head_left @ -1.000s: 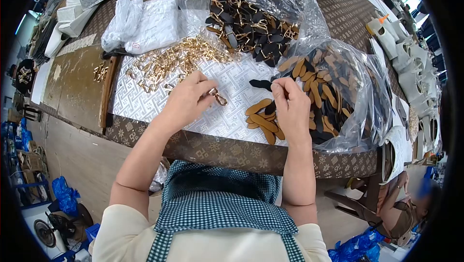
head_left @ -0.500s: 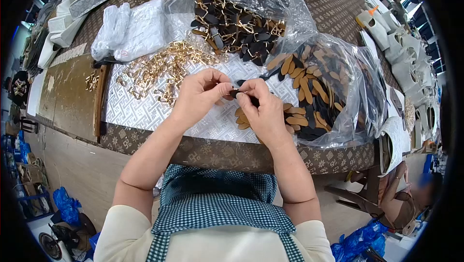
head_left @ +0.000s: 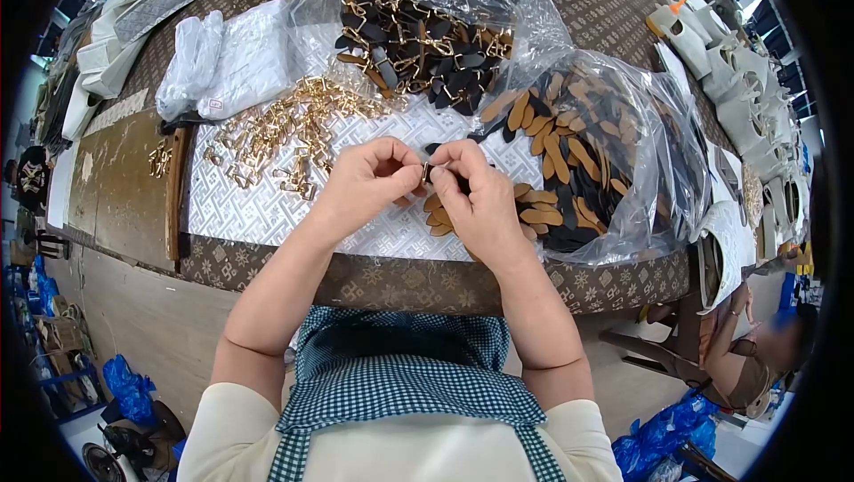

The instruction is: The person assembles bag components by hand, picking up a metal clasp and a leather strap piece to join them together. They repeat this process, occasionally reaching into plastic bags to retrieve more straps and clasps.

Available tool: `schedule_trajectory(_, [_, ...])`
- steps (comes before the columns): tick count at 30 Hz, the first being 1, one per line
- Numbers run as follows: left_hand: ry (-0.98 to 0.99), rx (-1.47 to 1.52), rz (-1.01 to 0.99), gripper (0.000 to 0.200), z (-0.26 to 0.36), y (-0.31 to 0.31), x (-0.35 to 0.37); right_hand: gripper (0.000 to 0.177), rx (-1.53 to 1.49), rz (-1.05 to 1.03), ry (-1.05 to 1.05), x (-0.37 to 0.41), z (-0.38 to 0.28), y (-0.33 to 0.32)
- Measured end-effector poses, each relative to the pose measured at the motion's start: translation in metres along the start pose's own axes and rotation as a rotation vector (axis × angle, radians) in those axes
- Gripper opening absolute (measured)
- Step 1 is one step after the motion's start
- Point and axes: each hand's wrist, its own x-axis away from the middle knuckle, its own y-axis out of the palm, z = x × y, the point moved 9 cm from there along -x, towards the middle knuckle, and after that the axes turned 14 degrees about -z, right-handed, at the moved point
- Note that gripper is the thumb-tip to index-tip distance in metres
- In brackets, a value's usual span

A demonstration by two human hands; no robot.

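Observation:
My left hand [head_left: 365, 181] pinches a small gold clasp [head_left: 425, 172] between thumb and fingers. My right hand [head_left: 480, 196] meets it fingertip to fingertip and holds a dark leather tab [head_left: 442, 181] against the clasp. Both hands hover over a white patterned cloth [head_left: 267, 206]. A heap of loose gold clasps [head_left: 285, 131] lies just left of my left hand. Loose brown and black tabs [head_left: 538, 213] lie under and right of my right hand, spilling from an open clear bag [head_left: 614, 153].
A second clear bag [head_left: 418, 37] of tabs with clasps fitted sits behind the hands. White wrapped packets [head_left: 236, 60] lie at the back left. White bags [head_left: 756, 100] line the right side, and another person [head_left: 747, 353] sits low at the right.
My hands came together from apart: the left brought its clasp to the right, the right lifted a tab off the pile. They now press the two pieces together.

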Motion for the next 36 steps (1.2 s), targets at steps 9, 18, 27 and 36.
schedule_trajectory(9, [0.024,0.008,-0.079,0.011,-0.001,0.001,-0.001,0.026,0.064,-0.034,-0.06,0.0,-0.01,0.002])
schedule_trajectory(18, [0.041,-0.066,-0.124,0.005,0.004,0.007,-0.001,0.021,0.147,0.036,-0.079,0.002,-0.01,-0.001])
schedule_trajectory(27, [0.099,0.083,-0.102,0.006,0.004,0.0,-0.007,0.027,0.241,0.062,-0.014,0.002,-0.011,-0.008])
schedule_trajectory(36, [0.289,-0.241,0.265,0.033,0.073,-0.061,-0.016,0.013,0.47,0.229,-0.163,0.0,-0.006,-0.023])
